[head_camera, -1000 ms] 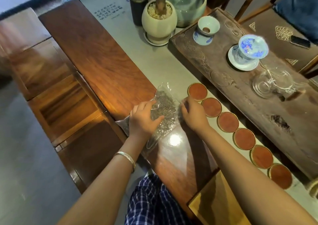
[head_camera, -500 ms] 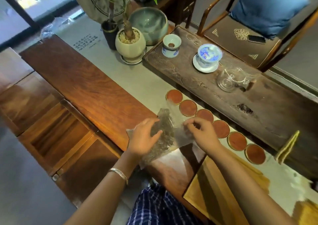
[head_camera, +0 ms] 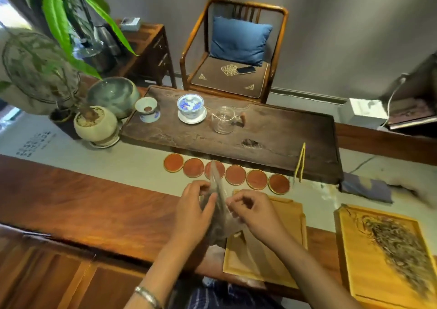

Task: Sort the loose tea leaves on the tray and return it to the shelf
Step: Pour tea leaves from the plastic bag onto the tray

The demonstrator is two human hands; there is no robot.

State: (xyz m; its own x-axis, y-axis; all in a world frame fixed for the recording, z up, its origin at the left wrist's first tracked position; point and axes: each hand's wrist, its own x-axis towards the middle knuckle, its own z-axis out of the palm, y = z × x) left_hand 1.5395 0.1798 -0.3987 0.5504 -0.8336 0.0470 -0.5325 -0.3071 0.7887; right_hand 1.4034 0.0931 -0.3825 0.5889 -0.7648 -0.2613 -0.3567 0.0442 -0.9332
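Both hands hold a clear plastic bag (head_camera: 218,216) of dark tea leaves upright above the near edge of the table. My left hand (head_camera: 192,210) grips its left side, and my right hand (head_camera: 254,210) pinches its right side with the fingers curled. Under my right hand lies an empty bamboo tray (head_camera: 279,263). At the far right a second bamboo tray (head_camera: 354,261) carries a long pile of loose tea leaves (head_camera: 399,245).
A row of several round red coasters (head_camera: 236,174) lies just beyond the bag. Behind them a dark wooden tea board (head_camera: 272,141) bears a lidded blue-and-white cup (head_camera: 190,104), a glass pitcher (head_camera: 223,119), a strainer cup (head_camera: 147,109) and bamboo tongs (head_camera: 300,162). Potted plant (head_camera: 95,125) at left.
The view has swung up and to the right, bringing both bamboo trays and the chair into sight. The bag, flat under my hands before, now stands upright between them.
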